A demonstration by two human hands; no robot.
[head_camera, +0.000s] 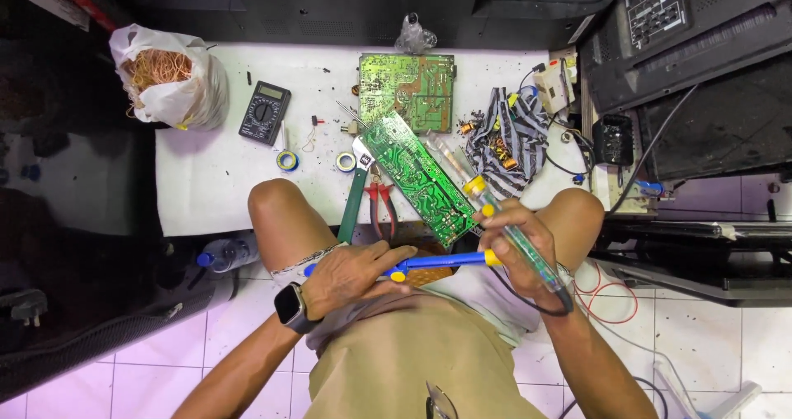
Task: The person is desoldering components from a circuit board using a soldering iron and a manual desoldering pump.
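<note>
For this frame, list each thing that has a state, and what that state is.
left hand: closed on the blue desoldering pump, which lies level.
right hand: gripping the soldering iron, tip toward the board.
long circuit board: tilted, solder side up.
square circuit board: flat on the table.
multimeter: lying flat, screen unreadable.
white bag: open, holding copper wire.

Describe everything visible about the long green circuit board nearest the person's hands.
The long green circuit board is a narrow rectangle lying diagonally, solder side up, with pale traces and many small silvery joints. Its far end rests on the white table by a second green board; its near end overhangs towards the lap, beside the right hand. Red-handled pliers lie alongside. Whether any fingers touch it cannot be told.
</note>
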